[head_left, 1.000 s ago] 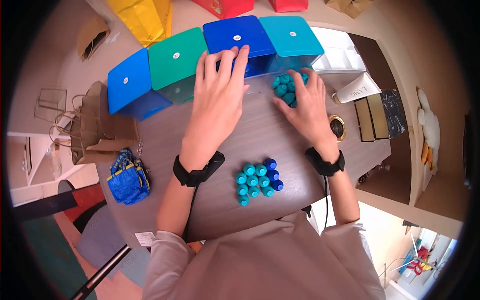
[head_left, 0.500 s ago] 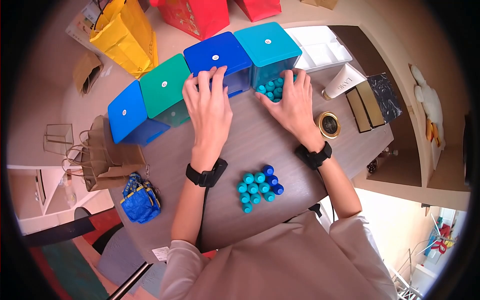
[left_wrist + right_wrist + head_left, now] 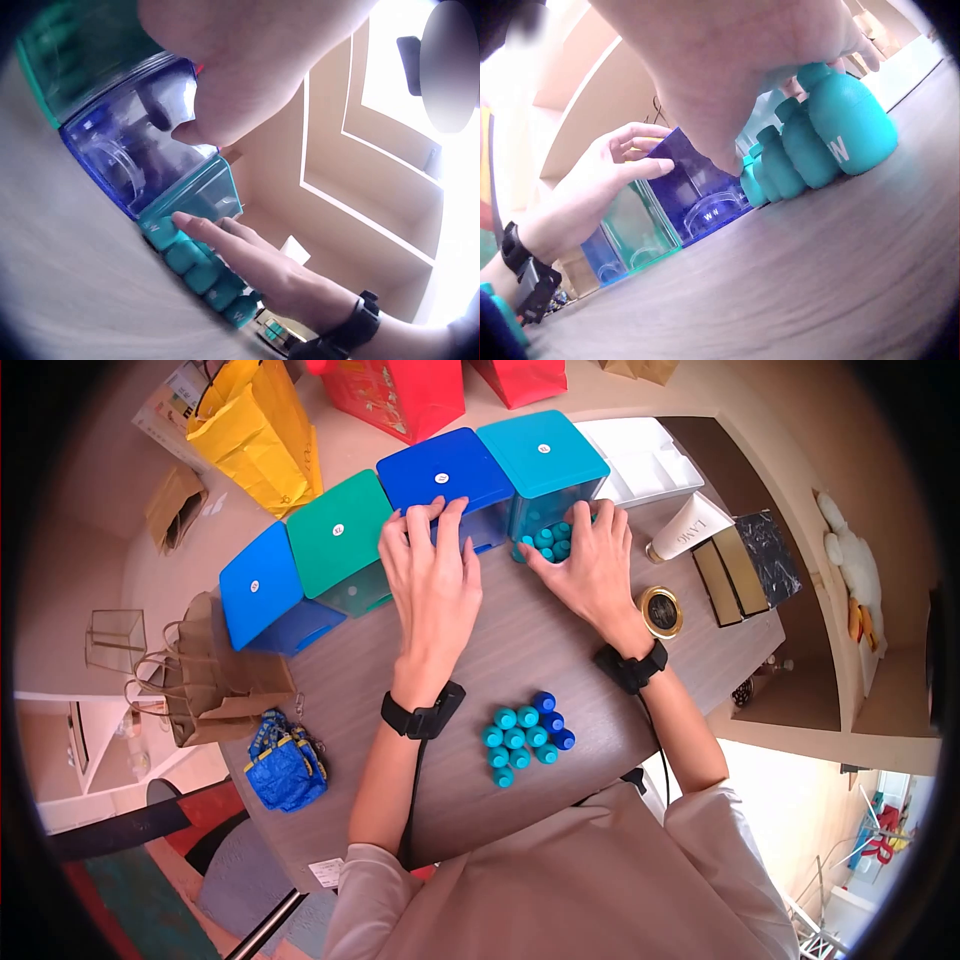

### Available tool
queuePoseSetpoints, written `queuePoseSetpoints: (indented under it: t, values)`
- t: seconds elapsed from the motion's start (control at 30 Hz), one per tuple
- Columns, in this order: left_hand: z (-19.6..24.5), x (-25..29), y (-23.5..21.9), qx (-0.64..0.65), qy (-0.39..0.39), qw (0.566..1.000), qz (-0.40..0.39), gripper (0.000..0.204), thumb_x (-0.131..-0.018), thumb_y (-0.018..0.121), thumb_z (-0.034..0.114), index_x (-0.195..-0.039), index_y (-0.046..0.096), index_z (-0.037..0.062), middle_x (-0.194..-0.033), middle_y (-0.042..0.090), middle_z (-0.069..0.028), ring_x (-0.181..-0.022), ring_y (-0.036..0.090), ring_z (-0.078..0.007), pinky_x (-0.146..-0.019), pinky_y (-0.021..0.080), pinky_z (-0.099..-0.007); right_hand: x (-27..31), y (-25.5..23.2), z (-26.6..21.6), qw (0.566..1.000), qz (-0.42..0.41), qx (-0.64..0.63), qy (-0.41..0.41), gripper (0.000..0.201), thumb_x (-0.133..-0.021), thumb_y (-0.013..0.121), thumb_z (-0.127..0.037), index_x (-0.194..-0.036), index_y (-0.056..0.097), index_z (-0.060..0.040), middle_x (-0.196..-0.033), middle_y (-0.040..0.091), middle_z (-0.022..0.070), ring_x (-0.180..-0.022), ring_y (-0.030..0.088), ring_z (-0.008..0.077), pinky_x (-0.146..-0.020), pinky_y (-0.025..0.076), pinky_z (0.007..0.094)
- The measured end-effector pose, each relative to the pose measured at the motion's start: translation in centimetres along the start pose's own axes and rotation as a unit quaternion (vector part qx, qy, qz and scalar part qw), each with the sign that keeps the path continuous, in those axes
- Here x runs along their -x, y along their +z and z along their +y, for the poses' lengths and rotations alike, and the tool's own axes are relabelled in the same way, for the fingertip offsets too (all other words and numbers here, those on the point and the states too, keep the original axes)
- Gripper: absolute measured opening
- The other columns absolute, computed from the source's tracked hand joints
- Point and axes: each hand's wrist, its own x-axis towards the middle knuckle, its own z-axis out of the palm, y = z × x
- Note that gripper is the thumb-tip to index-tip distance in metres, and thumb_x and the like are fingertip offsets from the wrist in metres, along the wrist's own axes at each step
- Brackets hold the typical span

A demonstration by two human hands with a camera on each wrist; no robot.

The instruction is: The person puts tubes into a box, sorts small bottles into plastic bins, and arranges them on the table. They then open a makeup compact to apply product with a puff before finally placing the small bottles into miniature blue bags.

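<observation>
My left hand rests its bent fingertips on the front edge of the dark blue box; its thumb is extended in front of the box, as the right wrist view shows. My right hand spans a tight group of teal bottles in front of the teal box. Its extended thumb touches the bottle at the group's left end, while the other fingers reach over the far side. Part of the group is hidden under the palm. Nearer my body stand several teal bottles beside 3 dark blue bottles.
Left of the dark blue box stand a green box and a blue box. A white tray, a white tube and a round gold-rimmed jar lie on the right. A small blue bag sits at the left edge.
The head view has shifted. My right thumb has closed in on the teal group's left side, and the hand covers more of it. My left fingertips stay at the dark blue box's edge.
</observation>
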Motion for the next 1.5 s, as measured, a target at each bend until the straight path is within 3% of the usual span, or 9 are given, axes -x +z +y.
queuePoseSetpoints:
  t: [0.2, 0.3, 0.4, 0.47, 0.5, 0.8, 1.0, 1.07, 1.5]
  values:
    - [3.2, 1.6, 0.2, 0.120, 0.032, 0.992, -0.010, 0.043, -0.089, 0.074, -0.005, -0.130, 0.069, 0.0047, -0.126, 0.062, -0.0162, -0.109, 0.062, -0.0367, -0.095, 0.053, -0.0471, 0.1, -0.9, 0.7, 1.000, -0.006, -0.027, -0.001, 0.062, -0.088, 0.086, -0.051, -0.116, 0.066, 0.0007, -0.120, 0.056, 0.0223, -0.115, 0.052, 0.0417, -0.103, 0.045, 0.0544]
    - [4.2, 2.9, 1.4, 0.218, -0.067, 0.961, -0.157, 0.060, -0.090, 0.077, -0.001, -0.145, 0.057, 0.0007, -0.141, 0.057, -0.0201, -0.109, 0.067, -0.0417, -0.090, 0.058, -0.0500, 0.1, -0.5, 1.5, 0.999, 0.005, -0.051, 0.003, 0.052, -0.100, 0.076, -0.048, -0.117, 0.070, 0.0002, -0.122, 0.058, 0.0239, -0.116, 0.052, 0.0422, -0.104, 0.044, 0.0547]
    - [3.7, 3.1, 2.5, 0.218, -0.109, 0.949, -0.201, 0.069, -0.090, 0.079, 0.002, -0.152, 0.051, 0.0011, -0.146, 0.054, -0.0197, -0.107, 0.068, -0.0401, -0.089, 0.060, -0.0482, -0.3, -0.5, 2.2, 0.993, -0.011, -0.114, 0.032, 0.042, -0.110, 0.064, -0.041, -0.117, 0.074, -0.0011, -0.120, 0.062, 0.0242, -0.116, 0.052, 0.0421, -0.105, 0.044, 0.0526]
    - [3.1, 3.2, 3.2, 0.204, -0.074, 0.952, -0.215, 0.072, -0.090, 0.081, 0.004, -0.155, 0.049, 0.0016, -0.147, 0.054, -0.0188, -0.107, 0.069, -0.0387, -0.088, 0.061, -0.0471, -0.4, -0.4, 2.3, 0.988, 0.012, -0.152, 0.002, 0.039, -0.114, 0.057, -0.035, -0.113, 0.076, -0.0012, -0.114, 0.064, 0.0223, -0.113, 0.052, 0.0411, -0.105, 0.042, 0.0502]
    - [2.7, 3.2, 3.5, 0.185, -0.040, 0.956, -0.226, 0.076, -0.090, 0.083, 0.005, -0.157, 0.047, 0.0020, -0.148, 0.053, -0.0180, -0.107, 0.069, -0.0374, -0.086, 0.061, -0.0460, -0.4, -0.4, 2.5, 0.988, 0.012, -0.152, 0.002, 0.039, -0.114, 0.057, -0.035, -0.113, 0.076, -0.0012, -0.114, 0.064, 0.0223, -0.113, 0.052, 0.0411, -0.105, 0.042, 0.0502]
    - [2.2, 1.8, 3.7, 0.250, -0.063, 0.907, -0.334, 0.090, -0.086, 0.090, 0.007, -0.163, 0.043, 0.0032, -0.144, 0.053, -0.0158, -0.104, 0.070, -0.0319, -0.085, 0.062, -0.0444, -0.5, -0.1, 2.9, 0.963, -0.026, -0.255, 0.085, 0.046, -0.117, 0.053, -0.037, -0.108, 0.081, -0.0009, -0.111, 0.064, 0.0172, -0.108, 0.050, 0.0355, -0.104, 0.043, 0.0468]
    - [3.0, 1.4, 3.9, 0.215, -0.076, 0.913, -0.338, 0.095, -0.082, 0.093, 0.009, -0.163, 0.043, 0.0022, -0.139, 0.057, -0.0164, -0.099, 0.069, -0.0318, -0.085, 0.061, -0.0449, -0.5, -0.2, 3.1, 0.943, -0.040, -0.312, 0.105, 0.047, -0.117, 0.054, -0.037, -0.109, 0.079, 0.0013, -0.108, 0.069, 0.0202, -0.109, 0.060, 0.0381, -0.099, 0.048, 0.0476]
    - [3.0, 1.5, 4.1, 0.212, -0.072, 0.915, -0.335, 0.097, -0.081, 0.094, 0.010, -0.163, 0.043, 0.0026, -0.138, 0.058, -0.0163, -0.098, 0.069, -0.0319, -0.084, 0.061, -0.0448, -0.5, -0.6, 3.0, 0.916, -0.083, -0.368, 0.136, 0.045, -0.116, 0.055, -0.036, -0.109, 0.078, 0.0029, -0.104, 0.072, 0.0208, -0.107, 0.065, 0.0390, -0.097, 0.051, 0.0479]
    - [2.9, 0.9, 3.8, 0.257, -0.042, 0.904, -0.339, 0.094, -0.070, 0.100, 0.008, -0.153, 0.056, 0.0023, -0.135, 0.065, -0.0117, -0.092, 0.069, -0.0277, -0.082, 0.060, -0.0399, 1.3, -2.3, 2.9, 0.916, -0.094, -0.374, 0.111, 0.039, -0.114, 0.058, -0.033, -0.116, 0.075, 0.0021, -0.103, 0.075, 0.0185, -0.104, 0.065, 0.0365, -0.095, 0.052, 0.0463]
